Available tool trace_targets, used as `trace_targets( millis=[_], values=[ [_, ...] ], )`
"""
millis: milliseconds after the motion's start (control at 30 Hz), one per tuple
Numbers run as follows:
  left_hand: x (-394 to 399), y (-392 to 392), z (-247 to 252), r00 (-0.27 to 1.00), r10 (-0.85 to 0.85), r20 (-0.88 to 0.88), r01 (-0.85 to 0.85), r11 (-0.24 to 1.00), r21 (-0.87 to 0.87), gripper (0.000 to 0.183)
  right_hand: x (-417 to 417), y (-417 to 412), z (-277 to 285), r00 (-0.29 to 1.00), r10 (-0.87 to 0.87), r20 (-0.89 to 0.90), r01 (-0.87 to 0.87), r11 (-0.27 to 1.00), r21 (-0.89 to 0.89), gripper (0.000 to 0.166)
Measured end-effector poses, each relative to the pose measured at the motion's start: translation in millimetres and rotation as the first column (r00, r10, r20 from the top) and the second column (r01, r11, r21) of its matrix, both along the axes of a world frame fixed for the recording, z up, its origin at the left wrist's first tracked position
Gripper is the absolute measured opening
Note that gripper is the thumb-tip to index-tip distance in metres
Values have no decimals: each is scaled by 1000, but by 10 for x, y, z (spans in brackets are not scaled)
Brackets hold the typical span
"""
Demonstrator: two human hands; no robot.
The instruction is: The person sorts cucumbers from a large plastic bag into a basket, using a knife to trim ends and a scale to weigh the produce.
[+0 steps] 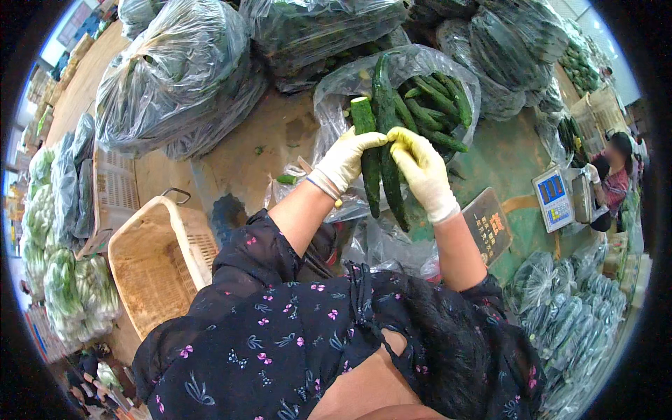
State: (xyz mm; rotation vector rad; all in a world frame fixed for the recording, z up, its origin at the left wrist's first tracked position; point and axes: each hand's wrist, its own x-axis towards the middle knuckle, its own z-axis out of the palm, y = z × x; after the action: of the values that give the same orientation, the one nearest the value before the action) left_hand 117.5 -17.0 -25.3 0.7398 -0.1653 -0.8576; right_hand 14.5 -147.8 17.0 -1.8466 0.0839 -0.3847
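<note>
My left hand (353, 156), in a pale glove, is closed around a dark green cucumber (371, 181) whose top end is cut flat. A longer, curved cucumber (386, 100) lies alongside it, touching it, with both tips hanging down. My right hand (420, 168), in a yellowish glove, has its thumb and fingertips at the long cucumber's side; whether it grips it I cannot tell. Behind the hands, an opened clear plastic bag (336, 84) holds several more cucumbers (433, 105). A small green piece (286, 179) lies on plastic left of my left wrist.
Large filled plastic bags (173, 79) stand at the back. An empty plastic crate (152, 262) sits at left, a digital scale (554, 198) at right, near another person (614, 173). Bagged vegetables (572, 315) lie lower right; a printed board (488, 226) lies beside my right forearm.
</note>
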Motion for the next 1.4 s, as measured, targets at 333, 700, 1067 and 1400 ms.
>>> trace_targets(
  millis=[333,700,1067,1400],
  values=[
    [-81,-63,73,979,197,49,-203,960,192,21,-172,250,-414,971,140,-193,-20,855,518,55],
    [176,-10,-37,968,231,-98,-212,962,172,17,-454,-13,-482,899,439,-12,-75,181,981,61],
    [129,2,-18,987,159,-5,-156,977,146,15,-531,15,-521,814,525,249,-118,-269,956,64],
    [-80,-94,0,994,-86,-68,79,992,-103,30,-549,-101,-540,804,594,27,-64,42,997,59]
  ],
)
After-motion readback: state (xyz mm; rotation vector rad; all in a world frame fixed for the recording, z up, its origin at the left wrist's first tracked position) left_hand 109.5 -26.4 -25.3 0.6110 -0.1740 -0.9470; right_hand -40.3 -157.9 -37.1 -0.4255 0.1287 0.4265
